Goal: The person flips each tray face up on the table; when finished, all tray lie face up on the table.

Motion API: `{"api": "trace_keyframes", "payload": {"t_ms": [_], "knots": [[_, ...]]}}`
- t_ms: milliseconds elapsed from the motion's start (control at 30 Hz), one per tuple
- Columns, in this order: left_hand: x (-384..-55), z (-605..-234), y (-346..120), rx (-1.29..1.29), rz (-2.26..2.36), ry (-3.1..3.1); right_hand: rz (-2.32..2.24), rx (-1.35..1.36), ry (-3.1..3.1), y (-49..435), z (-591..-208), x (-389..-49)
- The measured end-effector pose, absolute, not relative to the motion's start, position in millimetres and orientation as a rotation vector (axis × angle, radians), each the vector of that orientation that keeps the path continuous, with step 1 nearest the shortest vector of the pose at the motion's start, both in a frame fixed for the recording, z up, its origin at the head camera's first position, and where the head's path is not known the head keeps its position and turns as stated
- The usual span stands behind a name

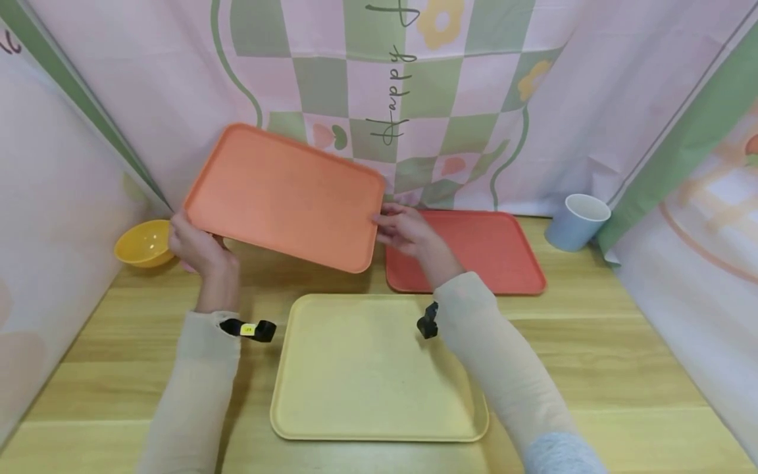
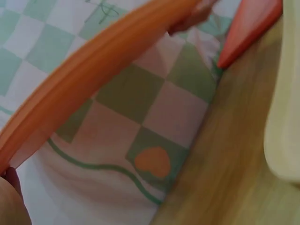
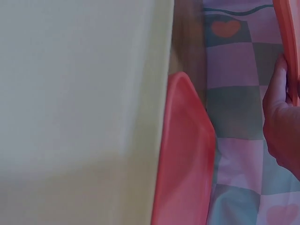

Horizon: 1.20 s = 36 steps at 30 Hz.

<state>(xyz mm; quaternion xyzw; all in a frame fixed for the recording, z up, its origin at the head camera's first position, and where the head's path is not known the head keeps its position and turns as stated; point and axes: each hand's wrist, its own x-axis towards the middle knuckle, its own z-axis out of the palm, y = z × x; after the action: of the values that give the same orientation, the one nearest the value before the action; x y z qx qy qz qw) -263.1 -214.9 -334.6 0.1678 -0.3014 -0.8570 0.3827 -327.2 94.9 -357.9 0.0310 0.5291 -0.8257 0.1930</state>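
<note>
An orange rectangular tray [image 1: 290, 197] is held up above the back left of the table, tilted, its right end lower. My left hand [image 1: 198, 247] grips its lower left corner, with the thumb also visible at the rim in the left wrist view. At the opposite short edge, my right hand [image 1: 405, 229] pinches the rim between thumb and fingers; the right wrist view shows this hand [image 3: 283, 126] too. Below lies a pale yellow tray [image 1: 379, 368], flat near the table's front. A red tray [image 1: 485, 250] rests behind it to the right, partly hidden by my right hand and forearm.
At the back left sits a yellow bowl [image 1: 145, 243], close to my left hand. A light blue cup [image 1: 576, 224] stands in the back right corner. Patterned curtains [image 1: 379, 85] hang behind and along both sides of the wooden table [image 1: 622, 368].
</note>
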Motion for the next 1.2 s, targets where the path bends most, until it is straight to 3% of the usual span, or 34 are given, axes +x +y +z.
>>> {"api": "trace_keyframes", "payload": {"t_ms": [933,1200], "knots": [[-253,-372,-267,0.607,-1.842,-1.805,-2.073,0.046,1.858,104,-347,-327],[-247,-375,-274,0.573,-1.544,-2.235,-1.972,0.014,1.928,106,-352,-332]]}}
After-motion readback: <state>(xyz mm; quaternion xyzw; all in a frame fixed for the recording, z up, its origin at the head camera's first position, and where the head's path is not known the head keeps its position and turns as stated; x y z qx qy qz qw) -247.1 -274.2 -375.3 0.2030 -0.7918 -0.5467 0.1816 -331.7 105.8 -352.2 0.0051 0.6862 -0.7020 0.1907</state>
